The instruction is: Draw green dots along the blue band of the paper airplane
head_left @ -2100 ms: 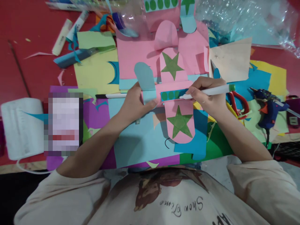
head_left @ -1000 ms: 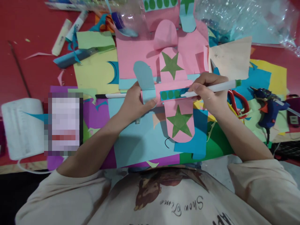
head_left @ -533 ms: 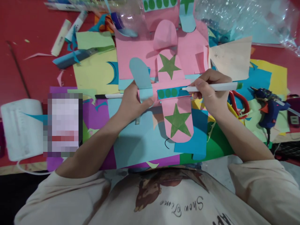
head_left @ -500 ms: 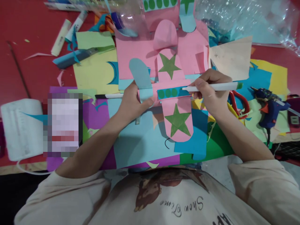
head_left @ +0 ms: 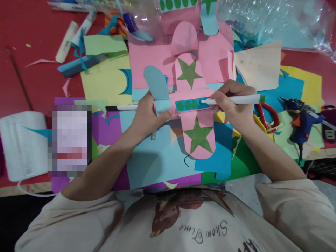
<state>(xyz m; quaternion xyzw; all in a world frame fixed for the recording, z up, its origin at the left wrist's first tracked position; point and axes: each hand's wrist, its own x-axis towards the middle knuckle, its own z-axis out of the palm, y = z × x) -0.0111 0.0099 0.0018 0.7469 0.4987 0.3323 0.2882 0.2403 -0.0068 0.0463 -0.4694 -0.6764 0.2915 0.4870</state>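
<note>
My right hand [head_left: 233, 103] grips a white marker with a green end [head_left: 241, 100], its tip at the blue strip [head_left: 202, 105] on a pink paper cutout [head_left: 193, 94]. Several green dots [head_left: 187, 104] run along the left part of that strip. Green stars [head_left: 198, 135] mark the cutout's rounded upper and lower flaps. My left hand [head_left: 147, 113] is closed on the cutout's left end, thumb on top, beside a light blue rounded flap [head_left: 157, 82]. Its other fingers are partly hidden under the paper. A second, dark-capped marker [head_left: 119, 108] lies just left of this hand.
Red-handled scissors [head_left: 270, 117] and a blue glue gun [head_left: 301, 120] lie at the right. Clear plastic [head_left: 273, 21] covers the back right. Coloured sheets and scraps spread underneath. At the left are a pixelated device [head_left: 70, 140], a white object [head_left: 25, 145] and more markers [head_left: 66, 41].
The marker tip has shifted slightly left along the blue strip, together with my right hand. My left hand keeps its hold on the pink cutout.
</note>
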